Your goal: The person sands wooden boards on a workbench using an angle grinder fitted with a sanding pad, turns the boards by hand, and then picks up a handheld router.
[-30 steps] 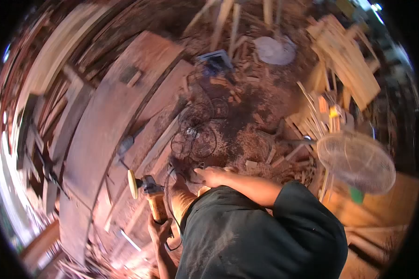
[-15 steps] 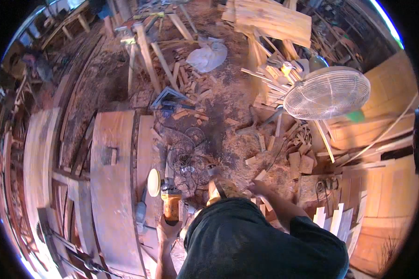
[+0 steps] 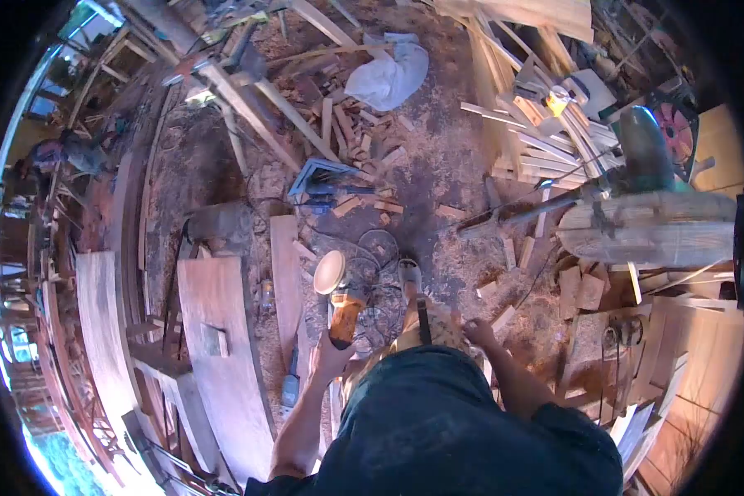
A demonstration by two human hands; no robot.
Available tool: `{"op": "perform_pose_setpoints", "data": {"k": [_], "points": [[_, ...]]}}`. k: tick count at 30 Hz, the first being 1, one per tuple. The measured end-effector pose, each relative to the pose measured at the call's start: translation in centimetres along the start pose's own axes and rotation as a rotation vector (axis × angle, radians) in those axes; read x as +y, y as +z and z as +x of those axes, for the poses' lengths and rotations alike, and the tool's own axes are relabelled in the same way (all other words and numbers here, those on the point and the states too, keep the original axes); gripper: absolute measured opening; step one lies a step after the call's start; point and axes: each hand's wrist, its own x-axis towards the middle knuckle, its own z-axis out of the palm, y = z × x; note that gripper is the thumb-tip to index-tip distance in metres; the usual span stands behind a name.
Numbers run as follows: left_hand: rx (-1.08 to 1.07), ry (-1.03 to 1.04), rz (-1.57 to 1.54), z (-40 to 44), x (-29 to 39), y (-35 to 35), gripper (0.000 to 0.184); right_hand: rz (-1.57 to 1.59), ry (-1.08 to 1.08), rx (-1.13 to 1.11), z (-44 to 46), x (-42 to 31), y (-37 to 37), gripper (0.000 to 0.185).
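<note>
My left hand (image 3: pixel 332 357) is wrapped round the body of a yellow and black power tool (image 3: pixel 347 317), held upright in front of me. A round pale pad (image 3: pixel 329 272) sits at the tool's upper end, tilted toward the left. My right hand (image 3: pixel 478 332) hangs low beside my right thigh, near wood offcuts on the floor; its fingers are too small and dark to make out. My sandalled foot (image 3: pixel 409 273) shows between the hands.
Wide boards (image 3: pixel 223 331) lie at the left. A large fan (image 3: pixel 649 230) stands at the right beside stacked wood strips (image 3: pixel 546 149). Ahead are a blue frame (image 3: pixel 326 175), a white sack (image 3: pixel 388 74), trestle legs (image 3: pixel 252 112) and scattered offcuts. A person (image 3: pixel 83 153) is at the far left.
The view has swung to the right and my body has moved forward. The tool stays in my left hand and is now higher. My right hand has moved from in front of my body to my right side.
</note>
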Motion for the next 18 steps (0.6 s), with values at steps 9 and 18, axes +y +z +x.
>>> {"op": "perform_pose_setpoints", "data": {"k": [9, 18], "points": [[-0.219, -0.009, 0.169, 19.7, -2.2, 8.4, 0.077, 0.026, -0.275, -0.166, 7.5, -17.6, 0.1, 0.031], [-0.081, 0.125, 0.339, 44.1, -5.5, 18.9, 0.059, -0.398, -0.134, -0.397, 13.5, -15.9, 7.3, 0.076]]}}
